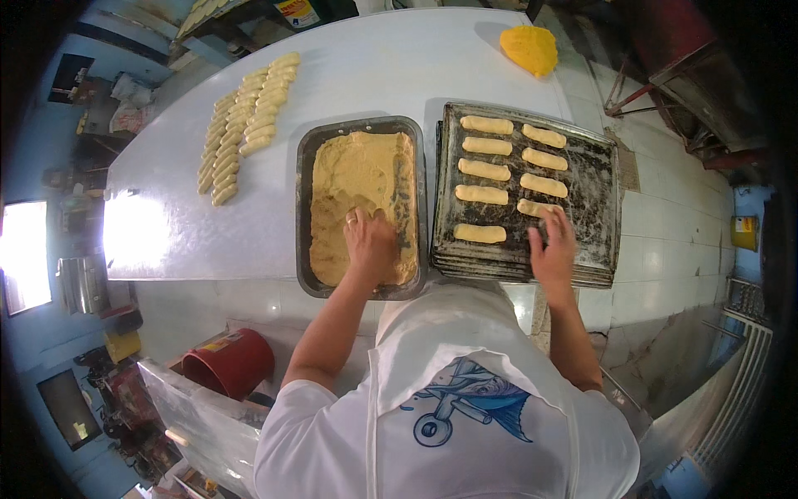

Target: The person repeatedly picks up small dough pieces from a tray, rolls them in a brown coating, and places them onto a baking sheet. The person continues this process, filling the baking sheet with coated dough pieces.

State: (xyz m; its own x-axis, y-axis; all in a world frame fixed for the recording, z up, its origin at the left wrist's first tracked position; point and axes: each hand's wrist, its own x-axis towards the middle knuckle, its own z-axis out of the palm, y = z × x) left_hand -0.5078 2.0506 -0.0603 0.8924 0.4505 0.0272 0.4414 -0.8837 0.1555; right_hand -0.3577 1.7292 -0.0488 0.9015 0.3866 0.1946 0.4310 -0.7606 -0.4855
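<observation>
My left hand (369, 240) reaches into a dark rectangular baking pan (303, 206) of tan crumbs (358, 159). Its fingertips are down in the crumbs, so whether they hold anything is hidden. On the right, my right hand (553, 246) is over the top sheet of a stack of worn baking trays (589, 206). Its fingers overlap the right end of a dough roll (530, 207), while the thumb stands apart below. Several more pale dough rolls (485, 169) lie on that tray in two columns, the left one longer.
Rows of smooth dough pieces (249, 118) lie on the white table (386, 68) at the left. A yellow lump (528, 50), perhaps a cloth or bag, sits at the far right corner. Below the table's left front edge is a red bucket (230, 362) on its side.
</observation>
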